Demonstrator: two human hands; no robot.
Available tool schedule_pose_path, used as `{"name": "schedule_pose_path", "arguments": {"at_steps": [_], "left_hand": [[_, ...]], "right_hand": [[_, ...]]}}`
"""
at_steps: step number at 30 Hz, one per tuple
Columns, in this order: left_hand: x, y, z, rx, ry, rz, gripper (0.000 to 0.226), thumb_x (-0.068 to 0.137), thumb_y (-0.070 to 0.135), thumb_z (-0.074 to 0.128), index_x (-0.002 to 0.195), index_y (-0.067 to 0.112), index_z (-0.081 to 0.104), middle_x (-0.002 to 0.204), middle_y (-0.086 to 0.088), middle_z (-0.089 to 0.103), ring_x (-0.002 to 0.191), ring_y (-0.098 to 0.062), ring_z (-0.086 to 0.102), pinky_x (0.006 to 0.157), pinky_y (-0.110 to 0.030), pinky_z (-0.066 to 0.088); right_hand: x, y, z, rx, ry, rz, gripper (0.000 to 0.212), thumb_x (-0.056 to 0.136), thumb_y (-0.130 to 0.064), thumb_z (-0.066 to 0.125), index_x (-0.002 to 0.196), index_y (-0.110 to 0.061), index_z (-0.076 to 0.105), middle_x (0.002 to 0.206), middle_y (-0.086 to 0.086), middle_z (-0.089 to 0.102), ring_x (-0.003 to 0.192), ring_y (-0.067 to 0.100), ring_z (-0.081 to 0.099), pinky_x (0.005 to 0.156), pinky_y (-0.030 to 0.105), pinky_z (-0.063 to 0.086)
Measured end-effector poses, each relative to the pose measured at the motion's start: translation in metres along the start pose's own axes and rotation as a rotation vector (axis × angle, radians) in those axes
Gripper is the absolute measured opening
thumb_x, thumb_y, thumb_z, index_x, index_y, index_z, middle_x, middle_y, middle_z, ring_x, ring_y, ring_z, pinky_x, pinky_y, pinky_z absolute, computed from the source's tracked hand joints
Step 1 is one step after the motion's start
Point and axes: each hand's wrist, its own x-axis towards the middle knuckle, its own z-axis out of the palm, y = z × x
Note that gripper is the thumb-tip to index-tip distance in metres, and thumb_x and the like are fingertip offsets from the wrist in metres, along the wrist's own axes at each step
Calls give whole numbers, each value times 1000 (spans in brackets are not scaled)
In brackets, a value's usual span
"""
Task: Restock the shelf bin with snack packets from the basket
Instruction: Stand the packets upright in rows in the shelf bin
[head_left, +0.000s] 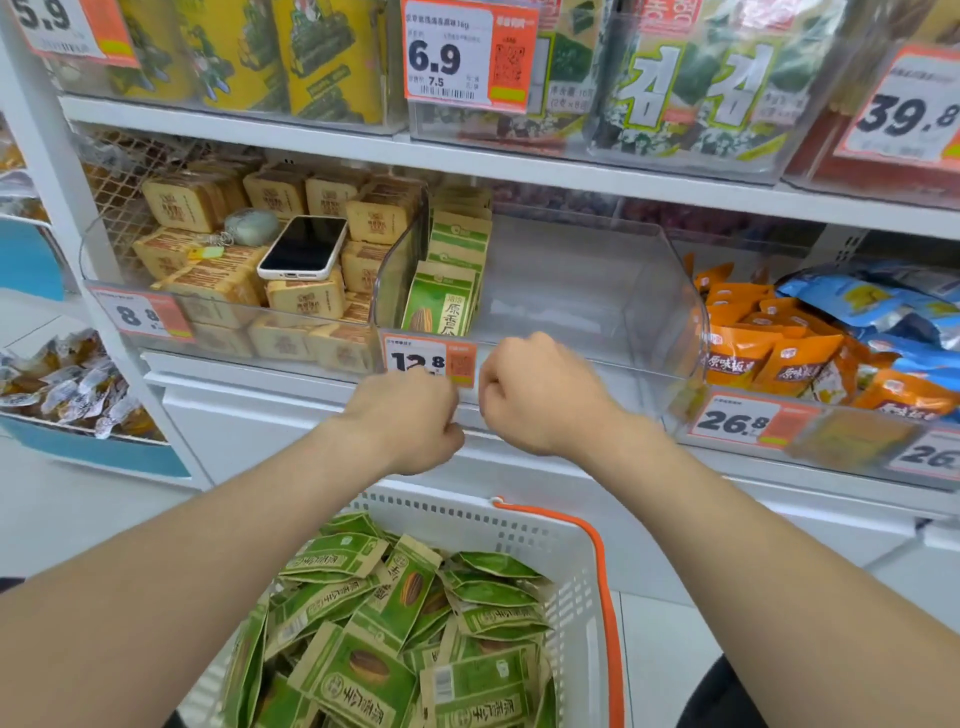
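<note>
On the middle shelf, clear shelf bin (649, 291): one row of green snack packets (441, 306) stood upright against its left wall. At its front lip, left hand (410, 421) and right hand (535, 395) were both balled, fingers curled under; whether they gripped anything could not be told. Below, white basket (519, 525) carried heaped packets (374, 613) of the same kind.
</note>
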Motion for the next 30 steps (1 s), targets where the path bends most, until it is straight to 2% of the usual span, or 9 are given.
{"name": "schedule_pose_path", "arguments": {"at_steps": [5, 7, 11, 13, 16, 21, 25, 28, 30], "left_hand": [[-20, 23, 63, 87, -398, 147, 21, 100, 33, 52, 105, 19, 66, 105, -7, 64, 85, -29, 56, 71, -34, 45], [-27, 33, 92, 109, -515, 211, 22, 100, 31, 52, 104, 17, 68, 106, -7, 67, 87, -28, 61, 72, -36, 51], [-48, 47, 152, 149, -709, 346, 14, 98, 18, 52, 98, 13, 66, 100, -6, 67, 90, -27, 67, 78, -43, 60], [-63, 51, 179, 174, -781, 398, 17, 98, 11, 56, 112, 11, 64, 111, -7, 66, 100, -29, 67, 85, -44, 59], [-84, 55, 204, 206, -880, 462, 55, 95, 6, 67, 147, 14, 51, 137, -12, 59, 118, -32, 63, 94, -44, 57], [-108, 56, 212, 448, -915, 560, 113, 80, 14, 88, 166, 25, 14, 172, -14, 8, 147, -51, 33, 106, -59, 51], [-111, 50, 213, 518, -793, 656, 105, 82, 0, 81, 163, 15, 16, 168, -22, 15, 131, -48, 49, 93, -51, 60], [-108, 47, 213, 488, -771, 692, 113, 78, 10, 88, 163, 12, 14, 166, -23, 16, 133, -44, 47, 102, -49, 56], [-103, 46, 206, 330, -746, 631, 119, 73, 19, 92, 163, 15, 13, 162, -20, 25, 134, -37, 46, 110, -46, 49]], "right_hand": [[-45, 2, 36, -163, -480, -78, 7, 90, -14, 55, 86, -15, 61, 84, 4, 48, 77, 31, 56, 66, 34, 49], [-60, 0, 50, -188, -583, -79, 10, 93, -11, 53, 84, -13, 50, 85, 2, 47, 76, 28, 55, 63, 34, 46], [-84, -4, 71, -224, -699, -97, 10, 96, -5, 50, 100, -14, 54, 98, 4, 51, 85, 30, 60, 61, 32, 43], [-93, -6, 78, -221, -724, -133, 12, 96, -4, 49, 100, -15, 54, 100, 3, 55, 85, 27, 58, 58, 32, 43], [-106, -9, 89, -232, -768, -177, 10, 96, -4, 53, 97, -13, 52, 96, 4, 57, 79, 22, 56, 64, 36, 48], [-116, -15, 106, -257, -835, -214, 12, 96, -3, 57, 90, -12, 52, 88, 3, 55, 67, 17, 52, 54, 32, 43], [-114, -22, 112, -247, -847, -237, 14, 97, -4, 56, 95, -14, 47, 86, 2, 51, 67, 16, 51, 56, 31, 46], [-108, -24, 109, -258, -911, -212, 10, 98, -4, 54, 101, -12, 49, 87, 3, 54, 67, 17, 52, 65, 33, 51], [-103, -24, 104, -317, -989, -195, 9, 100, -7, 52, 92, -11, 52, 86, 3, 55, 68, 17, 52, 74, 34, 53]]}}
